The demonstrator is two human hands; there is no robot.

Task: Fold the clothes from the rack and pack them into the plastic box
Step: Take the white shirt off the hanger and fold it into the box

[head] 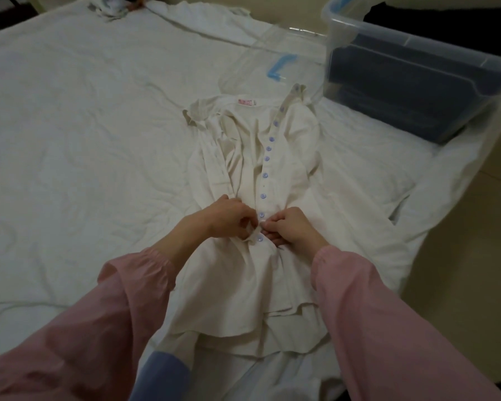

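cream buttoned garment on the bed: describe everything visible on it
The cream garment looks like thin, wrinkled cloth. It lies face up on the white sheet, neckline far, hem near. Pale lilac buttons run down its front placket; a pink label sits inside the neck. The left hand and right hand pinch the placket at a lower button.

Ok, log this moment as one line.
step: buttoning shirt | left hand: pinches placket | right hand: pinches placket | box: dark clothes inside

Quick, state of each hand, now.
Left hand: closed, pinching the cream shirt at its button strip.
Right hand: closed, pinching the cream shirt at the same strip's other edge.
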